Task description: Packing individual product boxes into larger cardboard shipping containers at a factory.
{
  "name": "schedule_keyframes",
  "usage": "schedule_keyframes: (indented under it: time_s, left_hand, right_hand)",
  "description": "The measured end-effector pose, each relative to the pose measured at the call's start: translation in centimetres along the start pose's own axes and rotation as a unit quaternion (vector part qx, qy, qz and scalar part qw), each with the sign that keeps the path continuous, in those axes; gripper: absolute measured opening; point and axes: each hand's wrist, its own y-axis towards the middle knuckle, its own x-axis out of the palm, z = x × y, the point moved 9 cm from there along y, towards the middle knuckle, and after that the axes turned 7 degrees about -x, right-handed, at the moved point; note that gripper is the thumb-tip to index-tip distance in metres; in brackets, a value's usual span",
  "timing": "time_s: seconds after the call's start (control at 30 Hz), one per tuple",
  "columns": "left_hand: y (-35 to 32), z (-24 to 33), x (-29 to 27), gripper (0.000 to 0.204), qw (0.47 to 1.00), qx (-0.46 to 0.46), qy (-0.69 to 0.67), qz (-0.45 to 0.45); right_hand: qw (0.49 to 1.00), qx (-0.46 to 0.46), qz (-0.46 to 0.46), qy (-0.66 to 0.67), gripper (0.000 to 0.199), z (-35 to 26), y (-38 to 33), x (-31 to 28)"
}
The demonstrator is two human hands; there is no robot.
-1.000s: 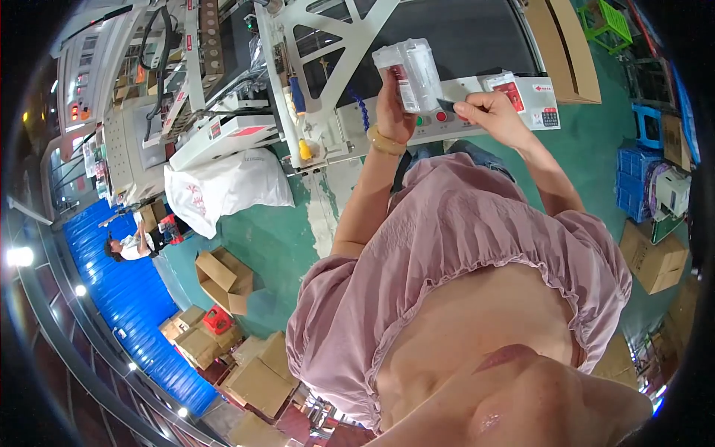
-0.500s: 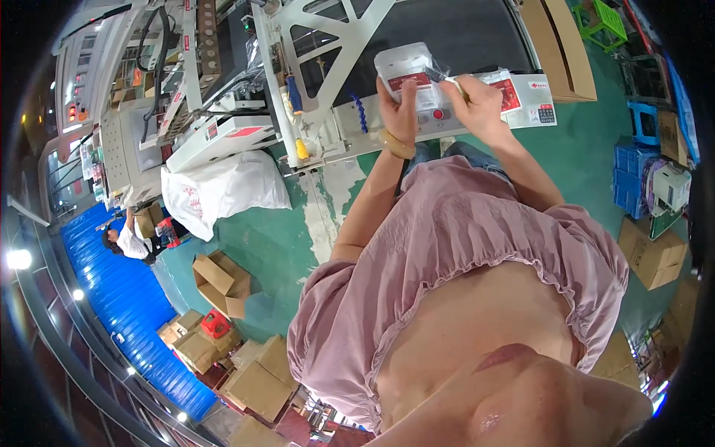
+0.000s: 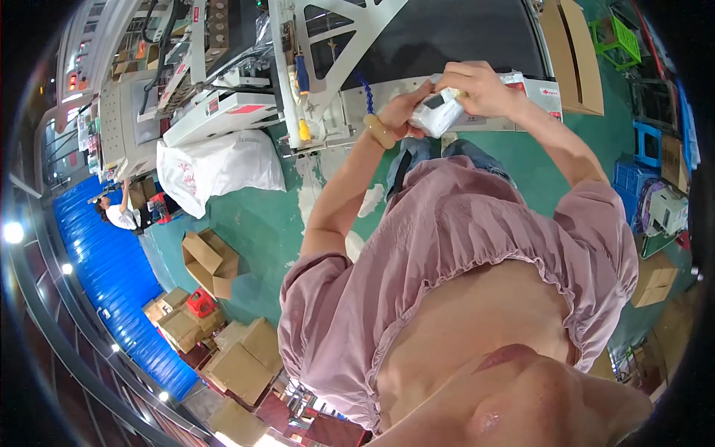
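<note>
Over the machine's front edge, my left hand (image 3: 402, 113) is closed on the side of a white, shiny plastic packet (image 3: 438, 119). The packet is tilted, and part of it is hidden by my fingers. My right hand (image 3: 477, 88) is bent over the packet's upper right side with its fingers closed. A small white and yellowish piece (image 3: 451, 94) shows at those fingertips; its kind cannot be made out. Behind my right hand, part of a red and white packet (image 3: 512, 79) lies on the machine's front panel.
A machine with a dark belt (image 3: 462, 37) and a pale metal frame (image 3: 339, 71) stands in front. A white sack (image 3: 220, 171) lies at left, an open carton (image 3: 210, 261) below it. Another carton (image 3: 573, 56) is at right. A person (image 3: 123, 212) sits far left.
The packet has come down toward me and turned, so its red label no longer shows. My right hand has moved up and over it, and my left hand has lowered slightly.
</note>
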Motion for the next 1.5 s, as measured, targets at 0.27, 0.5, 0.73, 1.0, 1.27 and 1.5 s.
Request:
schedule_keyframes:
  time_s: [0.27, 0.5, 0.73, 1.0, 1.27, 1.5]
  left_hand:
    - [-0.4, -0.4, -2.4, 0.044, 0.978, -0.071, 0.138, 0.143]
    - [1.0, -0.1, -0.5, 0.055, 0.974, -0.076, 0.205, 0.068]
    - [2.2, -0.4, -1.0, 0.034, 0.970, -0.098, 0.176, 0.137]
    - [-6.3, 10.7, 7.6, 0.033, 0.860, 0.500, -0.052, 0.091]
    - [-2.7, 11.7, 3.4, 0.030, 0.825, 0.356, 0.351, 0.264]
    - [-4.1, 10.3, -5.8, 0.021, 0.838, 0.397, -0.055, 0.371]
  right_hand:
    - [0.994, 0.101, -0.042, 0.031, 0.020, 1.7, -0.3, 1.5]
    - [0.991, -0.023, -0.128, 0.035, 0.017, -1.7, -0.1, 1.9]
    - [0.936, 0.315, 0.086, 0.135, 0.011, 7.0, -3.7, 1.4]
    - [0.827, 0.468, 0.301, 0.077, 0.017, 15.2, -14.0, -0.2]
    - [0.885, 0.383, 0.224, 0.144, 0.045, 10.1, -8.5, -6.8]
    - [0.872, 0.358, 0.261, 0.209, 0.045, 13.7, -6.3, -10.6]
